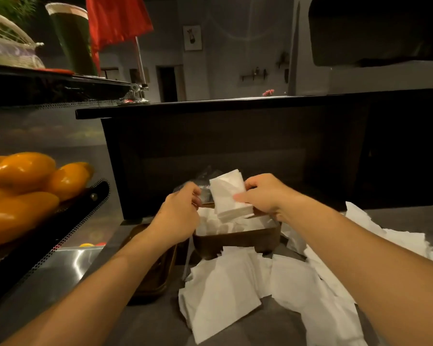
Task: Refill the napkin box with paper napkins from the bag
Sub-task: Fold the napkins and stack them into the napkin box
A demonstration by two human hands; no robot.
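A dark brown napkin box stands on the counter in the middle, with white napkins inside it. My right hand grips a folded stack of white napkins just above the box's opening. My left hand is at the box's left rim, its fingers curled on the clear plastic bag that lies crumpled behind the box. Many loose napkins lie spread on the counter in front of the box and to its right.
A brown lid or tray lies left of the box under my left forearm. Orange fruit sit in a perforated dark basket at the left. A tall dark counter wall rises right behind the box.
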